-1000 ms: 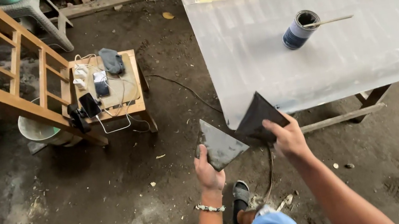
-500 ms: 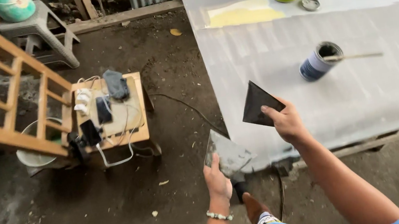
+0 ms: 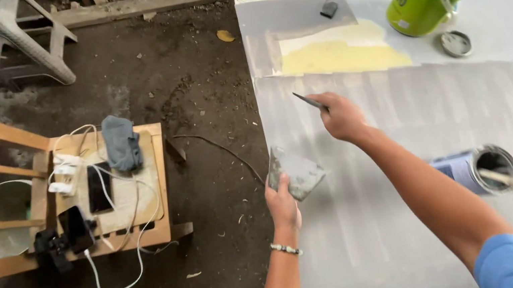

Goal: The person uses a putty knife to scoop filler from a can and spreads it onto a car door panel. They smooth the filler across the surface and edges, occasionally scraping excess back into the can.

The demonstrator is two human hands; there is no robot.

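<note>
The right hand (image 3: 339, 117) pinches a thin dark scraper (image 3: 307, 100), seen edge-on, just over the grey panel (image 3: 408, 162) near its left edge; the blade points up-left toward the yellow patch (image 3: 338, 56), which this hand is nearer to. The left hand (image 3: 282, 204) grips a smeared flat plate (image 3: 294, 172) at that same edge, just below.

Left hand (image 3: 282, 202) raised, forearm near upright from the lower edge, fingers closed in a grip, beaded band on wrist. Right hand (image 3: 340, 116) extended further forward, arm stretched diagonally from lower right, blue sleeve at shoulder, fingers pinched shut.
</note>
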